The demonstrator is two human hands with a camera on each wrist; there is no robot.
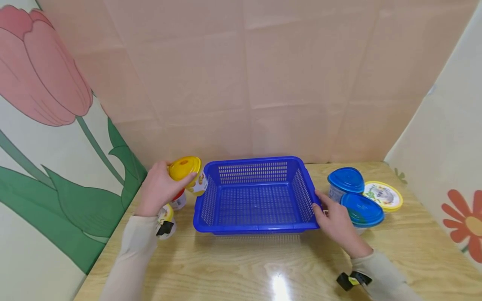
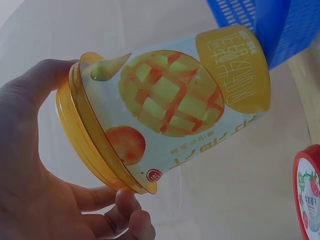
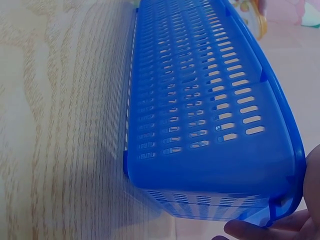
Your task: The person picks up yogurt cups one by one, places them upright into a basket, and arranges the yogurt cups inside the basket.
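My left hand grips a tub with a yellow lid by the lid, raised and tilted beside the basket's left rim. In the left wrist view, the tub shows mango pictures, and fingers and thumb go round its lid. A blue plastic basket with slotted walls stands on the table. My right hand holds the basket's right rim, thumb and fingers at the edge. In the right wrist view, the basket's outer wall fills the middle.
Below the left hand are a red-lidded tub and a yellow-lidded tub. To the right stand two blue-lidded tubs and a tub with a white, yellow-rimmed lid. The wooden table meets a paper-covered wall behind.
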